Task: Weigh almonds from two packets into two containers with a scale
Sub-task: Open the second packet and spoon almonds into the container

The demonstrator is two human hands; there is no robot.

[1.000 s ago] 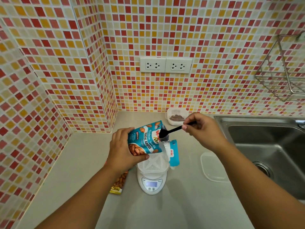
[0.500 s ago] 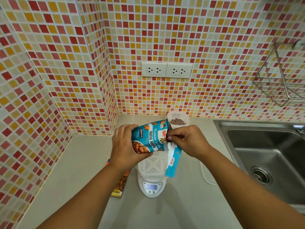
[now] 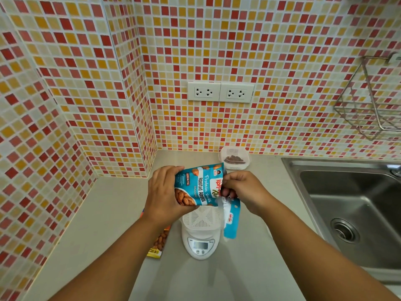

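My left hand (image 3: 165, 192) grips a blue roasted-almond packet (image 3: 199, 185), tilted over an empty white container (image 3: 201, 220) that sits on a white digital scale (image 3: 200, 246). My right hand (image 3: 245, 192) is at the packet's open mouth with its fingers curled; the black spoon it held a moment ago is hidden there. The packet's torn strip (image 3: 231, 222) hangs down beside the container. A second white container (image 3: 234, 159) with almonds in it stands by the back wall. An orange almond packet (image 3: 158, 244) lies on the counter, partly under my left forearm.
A steel sink (image 3: 347, 203) fills the right side beyond the counter's edge. A wire rack (image 3: 373, 105) hangs on the tiled wall above it. Two wall sockets (image 3: 220, 92) are behind the scale. Tiled walls close off the left and back.
My right hand moved left with the black spoon, from out in the open to the packet's mouth, where the spoon went out of sight. The left hand kept holding the packet.
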